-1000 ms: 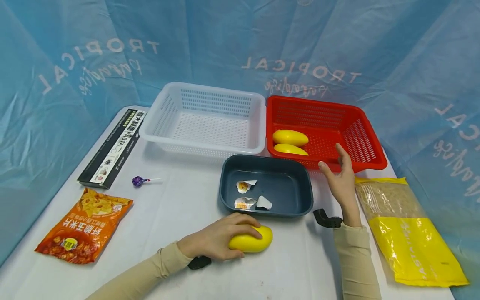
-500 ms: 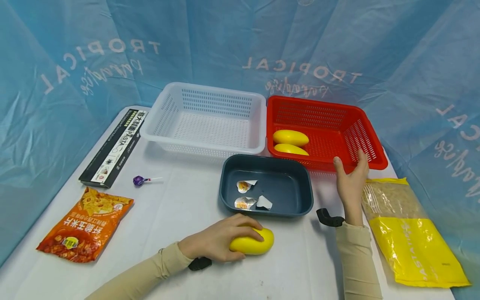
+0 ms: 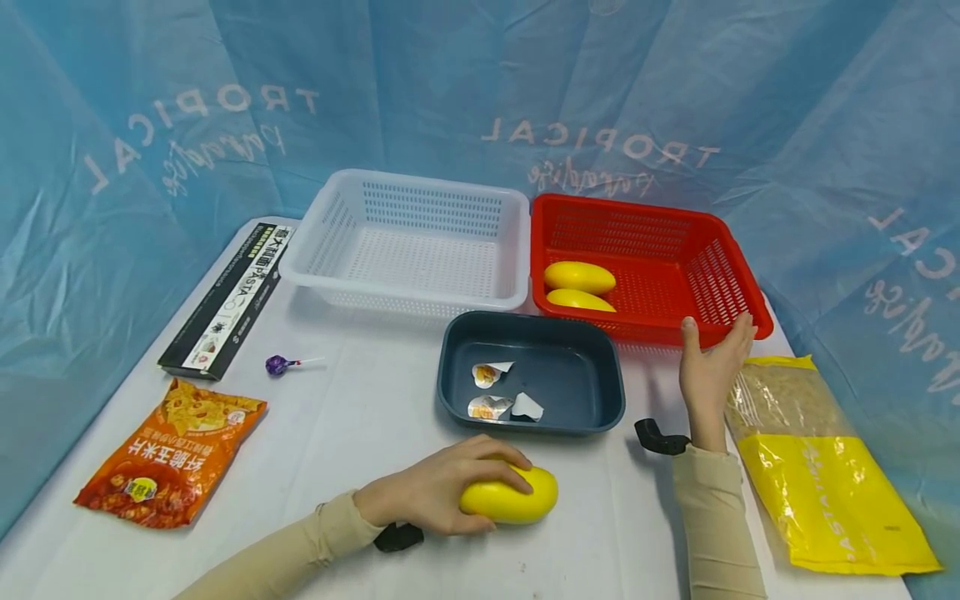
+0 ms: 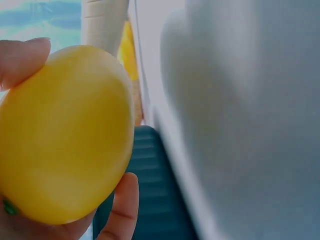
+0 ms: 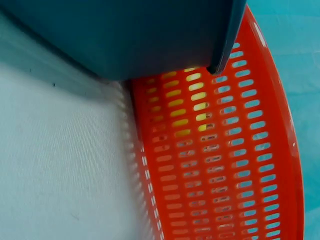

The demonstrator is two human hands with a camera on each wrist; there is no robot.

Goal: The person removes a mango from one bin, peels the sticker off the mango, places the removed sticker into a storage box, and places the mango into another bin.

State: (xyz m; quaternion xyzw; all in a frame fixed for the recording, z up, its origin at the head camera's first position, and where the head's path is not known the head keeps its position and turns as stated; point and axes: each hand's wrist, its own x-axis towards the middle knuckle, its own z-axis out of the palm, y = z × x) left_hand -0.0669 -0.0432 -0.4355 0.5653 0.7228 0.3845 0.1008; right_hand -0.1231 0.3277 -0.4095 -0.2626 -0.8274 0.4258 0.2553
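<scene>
My left hand (image 3: 442, 492) grips a yellow mango (image 3: 538, 498) from above, thumb and fingers round its left part, in front of the dark blue tray (image 3: 577, 387). In the left wrist view the mango (image 4: 70, 135) fills the left side, with a green spot at its lower end. Whether it touches the table I cannot tell. My right hand (image 3: 712, 371) is at the front right corner of the red basket (image 3: 633, 207), fingers extended and holding nothing. Two more mangoes, a rear one (image 3: 579, 277) and a front one (image 3: 579, 300), lie in that basket.
A white basket (image 3: 405, 300) stands left of the red one. Several torn paper pieces (image 3: 489, 407) lie in the tray. At left are a pasta box (image 3: 225, 304), a lollipop (image 3: 277, 365) and an orange snack bag (image 3: 172, 458). A yellow pasta bag (image 3: 832, 483) lies right.
My right hand has moved right along the red basket's front towards its corner. My left hand has shifted slightly right and nearer me with the mango.
</scene>
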